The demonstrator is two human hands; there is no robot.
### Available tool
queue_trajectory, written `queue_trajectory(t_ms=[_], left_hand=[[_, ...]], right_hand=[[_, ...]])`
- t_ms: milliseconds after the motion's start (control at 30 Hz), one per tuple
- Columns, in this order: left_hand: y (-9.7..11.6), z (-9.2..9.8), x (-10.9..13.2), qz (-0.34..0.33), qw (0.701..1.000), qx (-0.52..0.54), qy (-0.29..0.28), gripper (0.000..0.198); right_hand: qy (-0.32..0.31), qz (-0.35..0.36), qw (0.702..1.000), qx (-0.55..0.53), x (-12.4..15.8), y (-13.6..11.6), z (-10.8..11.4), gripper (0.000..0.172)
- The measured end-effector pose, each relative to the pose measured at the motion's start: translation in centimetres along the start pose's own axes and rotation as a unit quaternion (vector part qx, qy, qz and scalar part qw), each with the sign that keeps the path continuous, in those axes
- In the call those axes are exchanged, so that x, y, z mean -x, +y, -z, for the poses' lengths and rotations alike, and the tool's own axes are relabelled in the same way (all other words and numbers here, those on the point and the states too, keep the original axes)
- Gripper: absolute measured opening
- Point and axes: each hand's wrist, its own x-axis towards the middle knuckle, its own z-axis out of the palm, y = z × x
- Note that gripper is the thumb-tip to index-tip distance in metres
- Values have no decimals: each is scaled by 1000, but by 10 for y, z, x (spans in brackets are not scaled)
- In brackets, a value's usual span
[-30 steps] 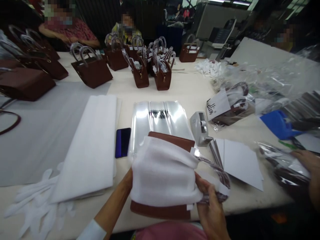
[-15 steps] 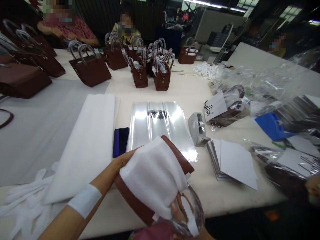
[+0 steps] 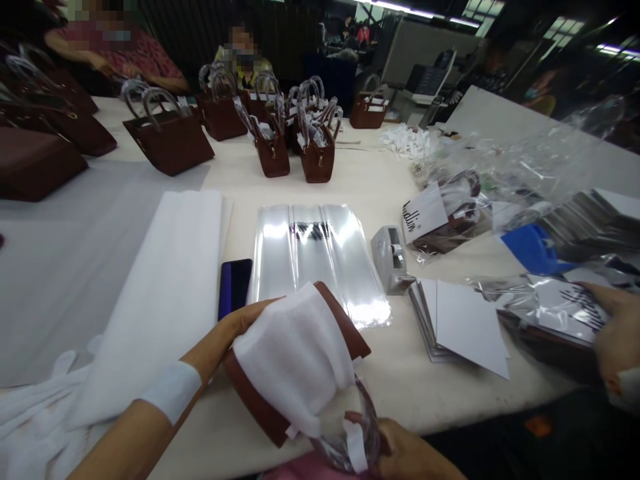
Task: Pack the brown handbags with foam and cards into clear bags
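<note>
A brown handbag (image 3: 260,407) lies tilted in front of me, with a white foam sheet (image 3: 295,360) wrapped around its middle. My left hand (image 3: 250,320) grips its far side; the fingers are partly hidden behind the bag and the foam. At the near end, my right hand (image 3: 400,447) is closed around the plastic-wrapped handles (image 3: 367,413), where a white strip (image 3: 355,443) hangs. Just beyond the bag lies a stack of clear plastic bags (image 3: 315,253). A phone (image 3: 234,287) sits beside the stack, close to my left wrist.
Folded white foam sheets (image 3: 155,287) lie left, white strips (image 3: 45,413) nearer. A tape dispenser (image 3: 389,257) and white cards (image 3: 465,320) stand right. A co-worker's hand (image 3: 617,333) touches a bagged handbag (image 3: 555,327). Several brown handbags (image 3: 173,140) line the back.
My right hand has drawn back from the bag's opening to the handles. The handbag has shifted slightly left in view. At right, the co-worker's hand and bagged handbag have come further into view.
</note>
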Motion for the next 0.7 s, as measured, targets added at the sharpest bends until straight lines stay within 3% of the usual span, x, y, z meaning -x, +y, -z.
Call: queue_trajectory(t_ms=[133, 233, 400, 500, 600, 700], left_hand=[[3, -4, 3, 14, 1000, -4, -5, 26], [12, -14, 11, 15, 999, -15, -27, 25], [29, -30, 30, -84, 992, -33, -85, 32], [34, -34, 37, -89, 990, -65, -89, 30], [44, -35, 34, -94, 980, -157, -82, 34], [62, -35, 21, -120, 936, -316, -94, 43]], right_hand=[[9, -35, 973, -227, -8, 2, -1, 51], [55, -22, 951, -303, -20, 5, -13, 40], [133, 28, 950, -282, -18, 2, -28, 40], [127, 34, 942, -309, -15, 10, -36, 39], [114, 26, 944, -310, -18, 25, -46, 46], [101, 6, 968, -228, -21, 35, -51, 57]])
